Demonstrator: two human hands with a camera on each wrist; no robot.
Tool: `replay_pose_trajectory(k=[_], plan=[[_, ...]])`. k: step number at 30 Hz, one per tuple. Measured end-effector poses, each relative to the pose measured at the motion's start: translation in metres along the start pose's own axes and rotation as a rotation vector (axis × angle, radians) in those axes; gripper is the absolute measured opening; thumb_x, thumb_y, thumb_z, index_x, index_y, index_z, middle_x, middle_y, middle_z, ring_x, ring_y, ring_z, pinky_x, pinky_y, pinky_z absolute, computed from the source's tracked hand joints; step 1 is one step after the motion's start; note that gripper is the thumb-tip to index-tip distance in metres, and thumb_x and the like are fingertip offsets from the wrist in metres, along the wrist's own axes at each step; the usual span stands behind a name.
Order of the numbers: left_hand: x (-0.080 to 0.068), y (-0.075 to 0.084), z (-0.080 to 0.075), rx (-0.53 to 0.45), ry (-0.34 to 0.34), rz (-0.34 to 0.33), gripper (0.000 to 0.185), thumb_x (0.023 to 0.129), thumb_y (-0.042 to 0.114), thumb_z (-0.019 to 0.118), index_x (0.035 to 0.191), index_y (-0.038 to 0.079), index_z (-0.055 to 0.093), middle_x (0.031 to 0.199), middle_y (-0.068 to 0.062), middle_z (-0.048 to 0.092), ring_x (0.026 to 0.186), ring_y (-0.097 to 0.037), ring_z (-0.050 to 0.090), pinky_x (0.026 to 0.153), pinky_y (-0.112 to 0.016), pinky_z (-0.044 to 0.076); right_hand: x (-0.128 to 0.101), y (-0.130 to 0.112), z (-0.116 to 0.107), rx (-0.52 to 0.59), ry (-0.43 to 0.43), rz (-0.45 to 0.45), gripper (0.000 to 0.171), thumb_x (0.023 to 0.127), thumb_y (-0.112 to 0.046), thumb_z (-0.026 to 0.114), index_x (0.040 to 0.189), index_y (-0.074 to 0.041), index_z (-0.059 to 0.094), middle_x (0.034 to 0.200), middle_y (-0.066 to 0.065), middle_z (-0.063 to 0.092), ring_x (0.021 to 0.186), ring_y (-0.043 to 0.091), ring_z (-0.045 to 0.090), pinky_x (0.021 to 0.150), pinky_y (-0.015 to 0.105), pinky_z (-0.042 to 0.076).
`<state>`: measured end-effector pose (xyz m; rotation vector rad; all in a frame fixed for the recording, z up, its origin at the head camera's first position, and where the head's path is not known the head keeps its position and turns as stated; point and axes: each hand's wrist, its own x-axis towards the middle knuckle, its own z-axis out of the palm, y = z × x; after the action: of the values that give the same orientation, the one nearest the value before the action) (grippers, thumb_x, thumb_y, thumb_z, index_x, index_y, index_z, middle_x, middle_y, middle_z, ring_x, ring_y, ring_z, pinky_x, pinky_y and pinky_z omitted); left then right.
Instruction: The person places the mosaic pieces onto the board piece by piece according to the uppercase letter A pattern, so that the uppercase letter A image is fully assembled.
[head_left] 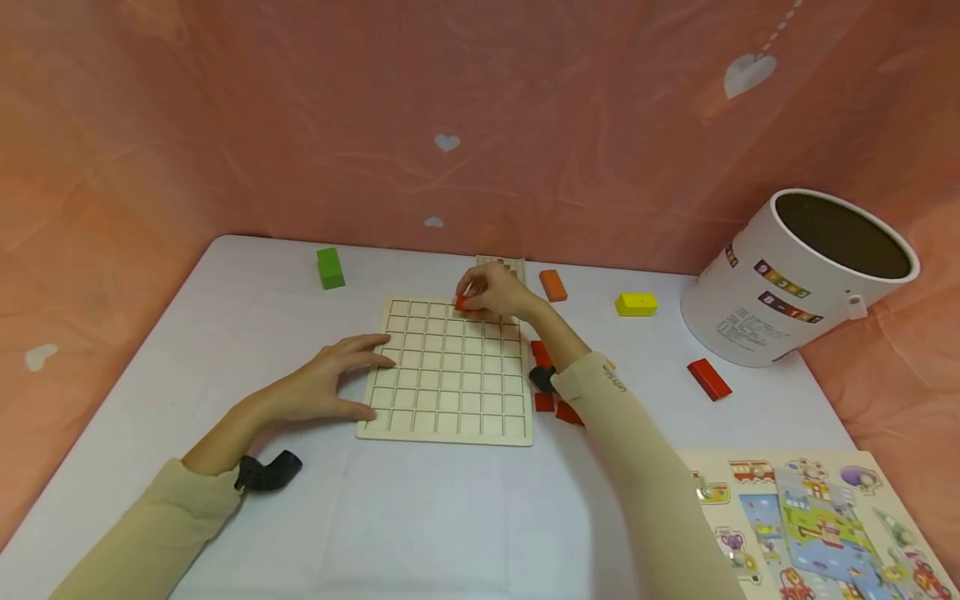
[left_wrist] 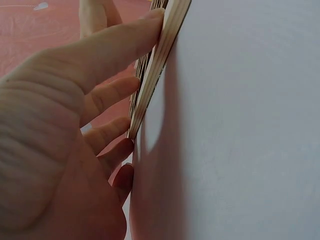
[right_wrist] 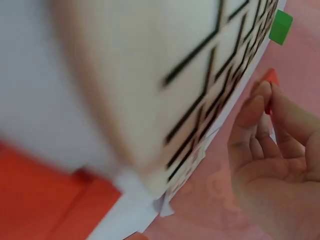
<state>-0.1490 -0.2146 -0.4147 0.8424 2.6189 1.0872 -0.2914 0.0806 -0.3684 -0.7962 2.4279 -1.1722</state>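
We've got our right hand (head_left: 495,292) pinching a small red block (head_left: 461,303) at the far edge of the grid board (head_left: 450,379), can't tell if it's touching down. Our left hand (head_left: 336,379) is spread out, fingers touching the board's left side. Loose red pieces (head_left: 543,403) sit just right of the board on the white surface (head_left: 450,517).

- The head view is moderately bright and evenly lit; the curtain (head_left: 337,108) looks paler orange toward the left edge.
- Soft shadows fall on the tablecloth (head_left: 420,517) beside the right sleeve (head_left: 645,450), lower right of centre, and across the upper right of the board (head_left: 442,361).
- The left wrist view is dimmer and greyish, with a soft-edged shadow down its middle.
- In the right wrist view, the board's near edge and the red blocks (right_wrist: 40,200), lower left, are blurred.
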Motion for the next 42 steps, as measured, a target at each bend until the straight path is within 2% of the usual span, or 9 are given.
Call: replay_pose_trajectory(k=[11, 19, 30, 33, 36, 39, 42], plan=[[0.000, 0.004, -0.001, 0.008, -0.005, 0.024, 0.064, 0.078, 0.034, 0.085, 0.133, 0.012, 0.062, 0.157, -0.017, 0.032, 0.145, -0.042, 0.022, 0.107, -0.068, 0.017, 0.012, -0.007, 0.008, -0.057, -0.036, 0.031, 0.012, 0.091, 0.005, 0.066, 0.103, 0.006, 0.070, 0.093, 0.017, 0.066, 0.089, 0.029, 0.062, 0.074, 0.031, 0.051], [-0.001, 0.004, -0.001, 0.008, -0.002, 0.030, 0.062, 0.079, 0.034, 0.083, 0.133, 0.012, 0.061, 0.157, -0.017, 0.032, 0.145, -0.042, 0.022, 0.106, -0.068, 0.017, 0.014, -0.006, 0.009, -0.127, -0.037, 0.017, 0.011, 0.089, 0.005, 0.069, 0.100, 0.004, 0.070, 0.092, 0.016, 0.066, 0.091, 0.028, 0.062, 0.080, 0.034, 0.051], [0.003, -0.001, 0.002, 0.011, 0.007, 0.042, 0.056, 0.084, 0.035, 0.079, 0.134, 0.015, 0.061, 0.158, -0.015, 0.032, 0.146, -0.042, 0.022, 0.106, -0.069, 0.016, 0.013, -0.007, 0.005, -0.188, -0.057, -0.018, 0.012, 0.089, 0.004, 0.070, 0.099, 0.002, 0.075, 0.087, 0.012, 0.068, 0.083, 0.023, 0.059, 0.071, 0.030, 0.047], [0.003, -0.001, 0.001, 0.013, 0.006, 0.033, 0.055, 0.085, 0.034, 0.078, 0.134, 0.016, 0.061, 0.158, -0.014, 0.032, 0.146, -0.041, 0.021, 0.107, -0.069, 0.016, 0.014, -0.007, 0.005, -0.196, -0.051, -0.002, 0.015, 0.089, 0.003, 0.070, 0.103, 0.001, 0.076, 0.089, 0.013, 0.069, 0.081, 0.022, 0.059, 0.069, 0.029, 0.047], [0.002, -0.001, 0.001, 0.005, 0.003, 0.029, 0.054, 0.086, 0.033, 0.077, 0.134, 0.015, 0.061, 0.158, -0.015, 0.032, 0.146, -0.042, 0.021, 0.106, -0.070, 0.015, 0.014, -0.007, 0.004, -0.188, -0.047, 0.024, 0.028, 0.090, 0.001, 0.070, 0.118, 0.002, 0.071, 0.093, 0.014, 0.069, 0.081, 0.022, 0.059, 0.069, 0.028, 0.047], [0.000, 0.001, 0.001, 0.000, 0.003, 0.028, 0.053, 0.086, 0.032, 0.077, 0.133, 0.014, 0.061, 0.158, -0.016, 0.032, 0.146, -0.043, 0.021, 0.106, -0.070, 0.016, 0.008, -0.004, -0.006, -0.113, -0.022, 0.012, 0.039, 0.092, 0.002, 0.067, 0.130, 0.006, 0.061, 0.097, 0.018, 0.066, 0.082, 0.028, 0.063, 0.071, 0.031, 0.051], [0.000, 0.002, 0.003, -0.003, 0.003, 0.024, 0.052, 0.086, 0.031, 0.077, 0.133, 0.014, 0.062, 0.158, -0.016, 0.032, 0.145, -0.043, 0.022, 0.106, -0.071, 0.016, -0.008, 0.004, -0.022, -0.025, -0.004, -0.019, 0.040, 0.094, 0.003, 0.063, 0.133, 0.010, 0.056, 0.100, 0.022, 0.064, 0.083, 0.036, 0.066, 0.073, 0.038, 0.056]])
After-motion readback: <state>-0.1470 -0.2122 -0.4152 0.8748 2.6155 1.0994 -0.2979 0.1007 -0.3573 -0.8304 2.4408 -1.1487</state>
